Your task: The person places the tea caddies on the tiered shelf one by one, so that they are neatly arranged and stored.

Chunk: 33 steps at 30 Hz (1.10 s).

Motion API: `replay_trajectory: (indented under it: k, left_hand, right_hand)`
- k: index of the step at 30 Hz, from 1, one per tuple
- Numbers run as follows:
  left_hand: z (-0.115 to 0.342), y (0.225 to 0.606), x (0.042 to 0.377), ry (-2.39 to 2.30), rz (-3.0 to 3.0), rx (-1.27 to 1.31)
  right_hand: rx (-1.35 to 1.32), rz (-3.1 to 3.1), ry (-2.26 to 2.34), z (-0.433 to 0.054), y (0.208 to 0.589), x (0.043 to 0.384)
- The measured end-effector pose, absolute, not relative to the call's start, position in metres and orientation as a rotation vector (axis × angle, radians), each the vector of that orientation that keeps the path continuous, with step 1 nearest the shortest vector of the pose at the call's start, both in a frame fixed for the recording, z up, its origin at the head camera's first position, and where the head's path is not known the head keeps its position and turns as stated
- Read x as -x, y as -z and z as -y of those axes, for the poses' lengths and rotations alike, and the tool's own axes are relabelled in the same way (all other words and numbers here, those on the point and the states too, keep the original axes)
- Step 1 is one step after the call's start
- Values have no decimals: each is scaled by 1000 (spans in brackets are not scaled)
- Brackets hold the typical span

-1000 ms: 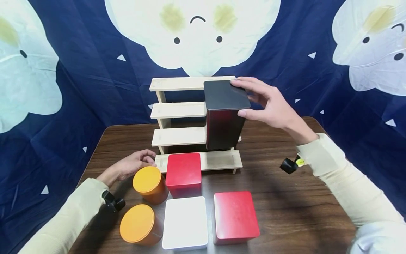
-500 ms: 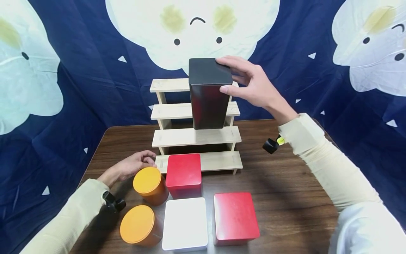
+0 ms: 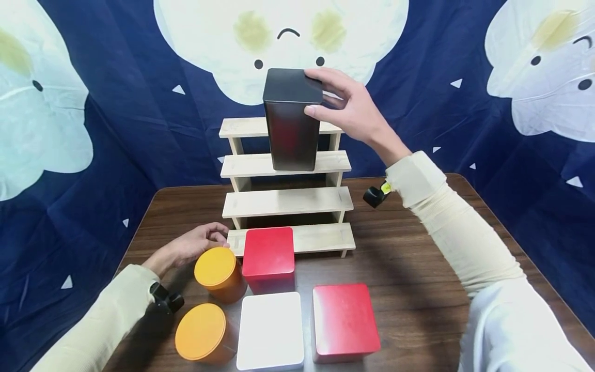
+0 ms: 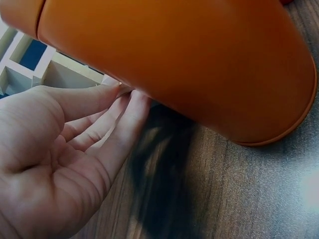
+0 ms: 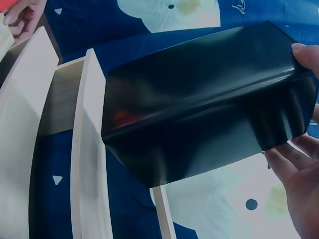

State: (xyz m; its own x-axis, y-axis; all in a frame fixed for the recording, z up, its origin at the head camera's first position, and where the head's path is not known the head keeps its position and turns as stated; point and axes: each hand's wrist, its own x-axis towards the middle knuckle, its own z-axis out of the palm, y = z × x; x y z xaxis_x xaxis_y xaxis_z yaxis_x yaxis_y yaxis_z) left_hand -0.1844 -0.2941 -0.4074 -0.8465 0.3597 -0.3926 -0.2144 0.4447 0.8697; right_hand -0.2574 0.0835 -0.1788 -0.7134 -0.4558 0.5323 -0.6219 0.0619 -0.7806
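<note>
My right hand (image 3: 350, 106) grips a tall black tin box (image 3: 294, 132) near its lid, thumb on the near side and fingers across the top and far side. The tin stands upright in front of the upper boards of a stepped wooden shelf (image 3: 288, 201); whether its base touches a board cannot be told. At the lowest board's left end, my left hand (image 3: 192, 245) pinches the board's end between thumb and fingertips. Its grip is partly hidden by an orange canister (image 4: 189, 59) in the left wrist view. Beside that hand is the same orange canister (image 3: 216, 266).
A red tin box (image 3: 268, 253) stands before the lowest board. Nearer lie a second orange canister (image 3: 201, 333), a white box (image 3: 270, 330) and another red tin box (image 3: 345, 320). A blue cloth with clouds (image 3: 139, 103) hangs behind the brown table (image 3: 409, 268).
My right hand has carried the black tin up, left and back, from in front of the shelf's right side to its upper boards. My left hand has stayed in place.
</note>
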Motion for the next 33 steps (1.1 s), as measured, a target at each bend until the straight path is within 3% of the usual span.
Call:
replay_trajectory:
  k: [33]
  left_hand:
    - [299,407,180,-1437,-2140,-114]
  right_hand:
    - [-964,2218,-1847,-26,166,298]
